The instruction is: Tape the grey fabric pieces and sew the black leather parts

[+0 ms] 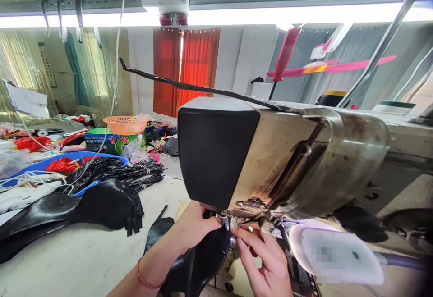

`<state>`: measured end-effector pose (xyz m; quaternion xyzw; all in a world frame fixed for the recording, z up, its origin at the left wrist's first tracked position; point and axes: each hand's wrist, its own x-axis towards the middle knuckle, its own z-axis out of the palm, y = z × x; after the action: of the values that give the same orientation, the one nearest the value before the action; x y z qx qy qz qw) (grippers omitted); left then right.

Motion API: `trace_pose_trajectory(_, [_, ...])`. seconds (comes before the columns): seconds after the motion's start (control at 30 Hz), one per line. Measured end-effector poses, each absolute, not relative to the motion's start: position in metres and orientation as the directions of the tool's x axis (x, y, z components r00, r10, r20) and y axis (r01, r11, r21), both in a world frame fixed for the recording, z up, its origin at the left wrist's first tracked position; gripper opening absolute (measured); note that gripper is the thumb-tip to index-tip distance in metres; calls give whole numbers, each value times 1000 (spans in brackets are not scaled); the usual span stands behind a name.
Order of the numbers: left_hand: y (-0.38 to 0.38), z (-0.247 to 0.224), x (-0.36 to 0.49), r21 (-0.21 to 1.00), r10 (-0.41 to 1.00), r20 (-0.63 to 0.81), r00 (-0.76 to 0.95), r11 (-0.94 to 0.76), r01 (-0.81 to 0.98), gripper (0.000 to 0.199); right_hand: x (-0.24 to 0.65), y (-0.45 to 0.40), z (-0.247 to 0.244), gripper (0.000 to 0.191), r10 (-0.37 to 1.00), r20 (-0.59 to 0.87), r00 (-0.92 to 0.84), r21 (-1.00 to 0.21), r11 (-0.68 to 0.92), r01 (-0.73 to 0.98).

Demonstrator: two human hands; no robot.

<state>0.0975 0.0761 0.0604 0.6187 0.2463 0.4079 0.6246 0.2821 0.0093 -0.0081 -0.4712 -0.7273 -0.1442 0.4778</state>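
Note:
A sewing machine (pixel 218 153) with a black end cover fills the middle of the head view. Under its needle area lies a glossy black leather-like piece (pixel 209 256), curved and partly hanging towards me. My left hand (pixel 191 231) grips this piece from the left, thumb close to the presser foot (pixel 223 219), other fingers mostly hidden behind the machine head. On the other side, my right hand (pixel 264 256) has its index finger and thumb drawn together at the piece's right edge, beside the metal foot. What lies between those fingertips is too small to make out.
More black leather-like pieces (pixel 101 207) with fringed ends lie on the white table (pixel 111 252) at left. Behind them are a blue tray (pixel 117 157), black strip bundles and an orange basket (pixel 126 125). A lit lamp (pixel 341 252) sits right of my right hand; a red screwdriver (pixel 286 56) stands above.

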Motion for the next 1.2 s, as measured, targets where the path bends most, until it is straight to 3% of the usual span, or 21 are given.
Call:
trace_pose_trajectory(0.27, [78, 65, 98, 978, 809, 183, 559, -92, -187, 36, 286, 11, -14, 24, 536, 836, -121, -191, 490, 850])
trace_pose_trajectory(0.37, [86, 61, 88, 994, 798, 102, 594, -62, -86, 33, 288, 13, -18, 25, 541, 832, -121, -198, 494, 847])
trace_pose_trajectory(0.47, [94, 52, 73, 999, 695, -36, 718, 9, 42, 28, 291, 14, -22, 25, 549, 826, -128, -201, 500, 843])
trace_pose_trajectory(0.6, [94, 50, 58, 992, 560, -57, 827, 127, -18, 42, 293, 14, -24, 25, 560, 819, -125, -200, 483, 853])
trace_pose_trajectory(0.8, [86, 64, 52, 984, 629, -142, 764, 170, 43, 45, 295, 15, -25, 25, 557, 818, -141, -190, 494, 848])
trace_pose_trajectory(1.0, [83, 58, 56, 978, 648, -103, 754, 203, -42, 41, 299, 19, -28, 27, 543, 821, -178, -136, 488, 862])
trace_pose_trajectory(1.2, [79, 53, 59, 971, 686, -86, 722, 219, -93, 39, 298, 18, -28, 27, 542, 826, -152, -165, 492, 854])
